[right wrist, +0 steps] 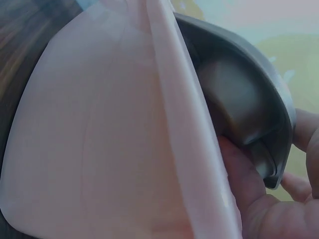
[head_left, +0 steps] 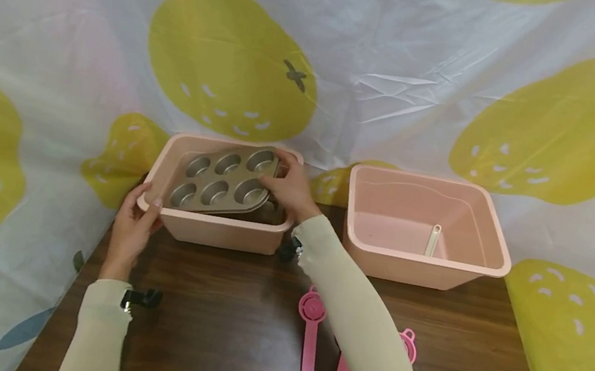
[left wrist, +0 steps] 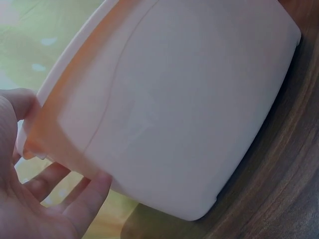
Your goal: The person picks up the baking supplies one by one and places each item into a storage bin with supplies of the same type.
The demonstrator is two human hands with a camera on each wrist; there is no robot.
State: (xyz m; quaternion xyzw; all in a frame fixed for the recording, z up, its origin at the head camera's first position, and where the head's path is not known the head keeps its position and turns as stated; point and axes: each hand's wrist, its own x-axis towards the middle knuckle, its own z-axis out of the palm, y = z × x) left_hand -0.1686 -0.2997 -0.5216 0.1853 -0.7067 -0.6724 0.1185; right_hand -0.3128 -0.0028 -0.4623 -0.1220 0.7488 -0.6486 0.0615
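Note:
A metal muffin tin [head_left: 223,178] lies tilted inside the left pink bin [head_left: 221,235], its right end raised toward the rim. My right hand [head_left: 294,191] grips the tin's right edge; in the right wrist view, fingers [right wrist: 241,172] pinch the tin's edge [right wrist: 284,114] beside the bin's rim. My left hand [head_left: 131,231] holds the bin's front left corner. In the left wrist view, its thumb is at the rim [left wrist: 60,64] and the other fingers spread below against the wall. Something dark shows under the tin's right end, too hidden to identify.
A second pink bin [head_left: 406,269] stands to the right, with a slim pale handle-like item [head_left: 433,241] inside. Pink long-handled kitchen tools [head_left: 310,348] lie on the wooden table [head_left: 219,321], partly covered by my right sleeve. A lemon-patterned cloth hangs behind.

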